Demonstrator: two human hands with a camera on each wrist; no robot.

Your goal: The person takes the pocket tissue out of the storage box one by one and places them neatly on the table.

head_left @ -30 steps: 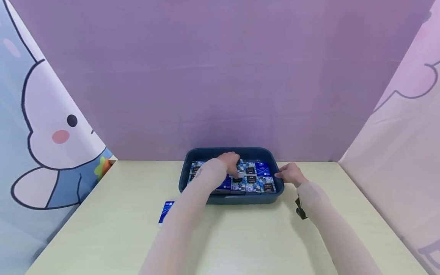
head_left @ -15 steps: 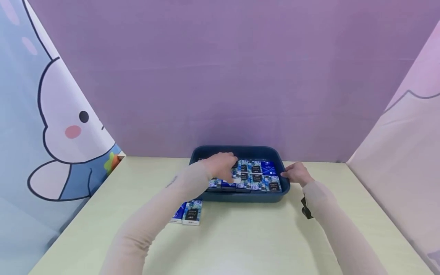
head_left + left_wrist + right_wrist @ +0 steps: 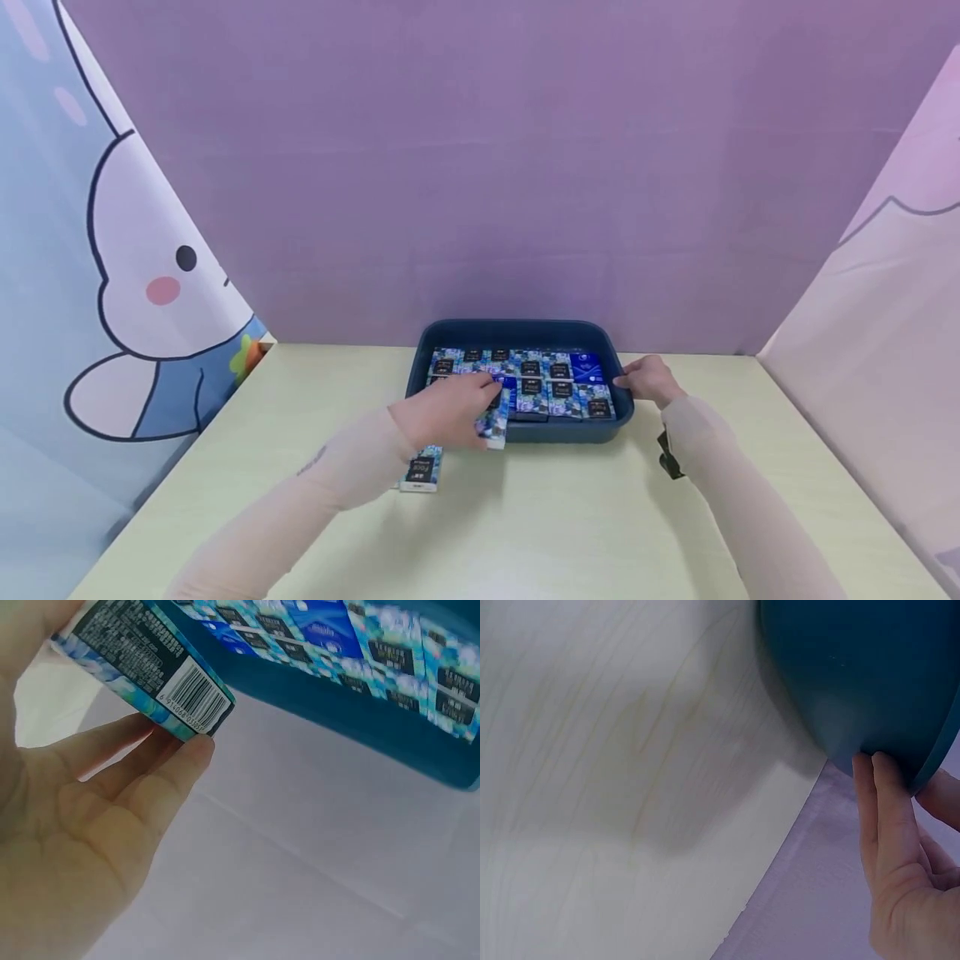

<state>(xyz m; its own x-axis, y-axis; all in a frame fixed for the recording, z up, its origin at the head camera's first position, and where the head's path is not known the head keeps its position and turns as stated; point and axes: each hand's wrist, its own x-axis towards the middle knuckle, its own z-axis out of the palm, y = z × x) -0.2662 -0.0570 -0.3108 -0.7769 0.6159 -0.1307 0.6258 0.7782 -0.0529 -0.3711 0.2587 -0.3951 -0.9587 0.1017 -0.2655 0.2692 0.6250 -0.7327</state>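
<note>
My left hand pinches a small blue floral pocket tissue pack over the front rim of the dark blue plastic bin. In the left wrist view, a barcode and dark label show on the held pack, between thumb and fingers. Rows of similar tissue packs fill the bin, floral ones mixed with plain blue ones. My right hand grips the bin's right side. The right wrist view shows its fingers against the outer wall, with the thumb at the rim.
Another tissue pack lies on the pale table in front of the bin, partly behind the left sleeve. A purple cloth backdrop rises right behind the bin. Printed cartoon cloths stand at both sides.
My left hand has come from inside the bin toward its front left, bringing a tissue pack out over the rim. My right hand stays on the bin's right side. The head view has shifted slightly.
</note>
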